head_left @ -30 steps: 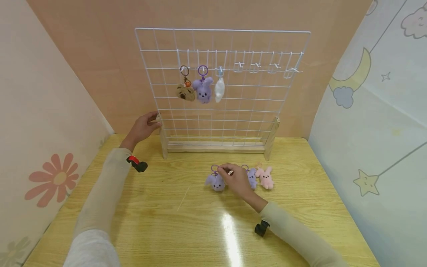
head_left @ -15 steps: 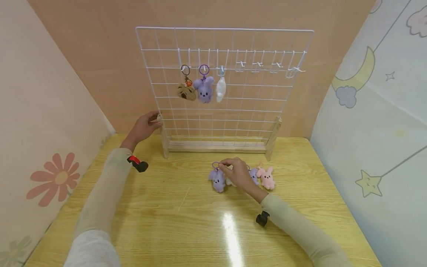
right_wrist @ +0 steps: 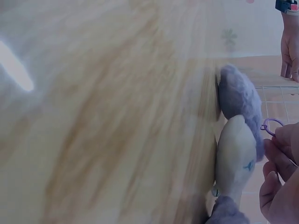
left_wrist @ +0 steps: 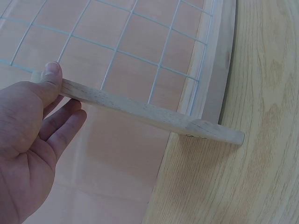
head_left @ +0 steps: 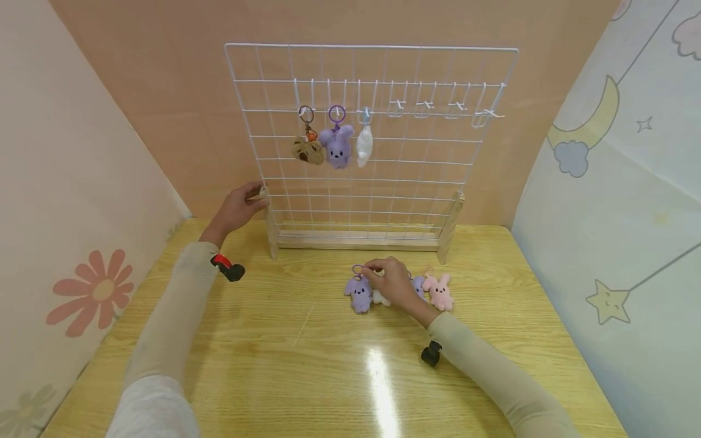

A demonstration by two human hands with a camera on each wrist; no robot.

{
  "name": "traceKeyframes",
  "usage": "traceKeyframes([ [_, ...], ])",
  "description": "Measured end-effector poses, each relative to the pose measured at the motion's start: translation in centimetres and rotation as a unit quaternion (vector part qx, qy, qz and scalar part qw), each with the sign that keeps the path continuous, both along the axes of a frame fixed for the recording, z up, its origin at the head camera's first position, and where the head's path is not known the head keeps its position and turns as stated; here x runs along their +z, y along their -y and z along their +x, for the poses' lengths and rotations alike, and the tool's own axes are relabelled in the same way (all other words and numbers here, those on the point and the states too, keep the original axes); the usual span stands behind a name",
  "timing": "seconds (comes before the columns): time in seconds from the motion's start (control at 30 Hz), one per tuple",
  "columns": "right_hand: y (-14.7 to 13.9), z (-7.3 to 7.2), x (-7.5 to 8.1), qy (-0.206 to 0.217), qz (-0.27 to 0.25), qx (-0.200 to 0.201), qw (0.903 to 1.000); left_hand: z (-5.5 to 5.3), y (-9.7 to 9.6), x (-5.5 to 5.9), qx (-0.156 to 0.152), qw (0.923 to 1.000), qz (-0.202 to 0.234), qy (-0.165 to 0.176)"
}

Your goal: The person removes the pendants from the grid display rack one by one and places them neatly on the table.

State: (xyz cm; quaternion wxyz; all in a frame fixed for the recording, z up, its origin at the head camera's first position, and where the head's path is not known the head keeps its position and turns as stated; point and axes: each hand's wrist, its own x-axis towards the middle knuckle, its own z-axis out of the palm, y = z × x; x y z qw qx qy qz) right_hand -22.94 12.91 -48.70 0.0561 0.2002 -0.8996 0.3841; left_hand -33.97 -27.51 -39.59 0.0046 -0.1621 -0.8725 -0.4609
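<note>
A: What had changed in the head view?
B: A second earlier the purple bunny (head_left: pixel 361 295) sagged, one ear flung sideways; by this moment its body hung straighter below its face, and a white plush (head_left: pixel 380 298) showed between it and the right hand (head_left: pixel 391 284). The left hand (head_left: pixel 238 209) had stayed on the left wooden post (head_left: pixel 271 234).

A: How did the bunny look, and where was it?
B: Pale purple, fuzzy, dark-eyed, with a purple ring (head_left: pixel 357 270) above its head. It was in front of the wire rack (head_left: pixel 372 46); whether it touched the table (head_left: pixel 246 365), I couldn't tell.

A: Any room?
B: Wood surface spread broadly from it toward the near side. The table's right edge ran well apart from the pink bunny (head_left: pixel 440 294).

A: And the left wrist view?
B: Thumb over the post, the other fingers bent behind it, grasping. The table's back edge passed near the post's foot.

A: The right wrist view?
B: The fingers pinched the ring. The white plush overlapped the purple bunny there, and a wide stretch of table grain lay alongside.
</note>
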Motion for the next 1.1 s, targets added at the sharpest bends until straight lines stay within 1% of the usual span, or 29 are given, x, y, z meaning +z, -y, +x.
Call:
traceKeyframes([
  [0.23,-0.27,-0.34,-0.34,0.006,0.002,-0.006,1.0000,0.09,-0.13,0.21,0.003,1.0000,-0.007,0.001],
  [0.63,-0.30,-0.06,-0.33,0.012,0.022,-0.009,0.9996,0.06,-0.08,0.15,0.004,0.9999,-0.011,0.008],
  [0.83,-0.24,-0.13,-0.43,0.012,0.039,-0.008,0.9991,0.25,-0.08,0.20,0.003,0.9999,-0.008,0.011],
  [1.0,-0.39,-0.43,-0.16,0.000,0.034,-0.010,0.9994,0.30,-0.03,0.24,0.004,0.9999,-0.010,0.010],
  [1.1,-0.56,-0.59,0.45,-0.010,0.022,-0.005,0.9997,0.24,0.05,0.19,0.004,0.9999,-0.009,0.008],
])
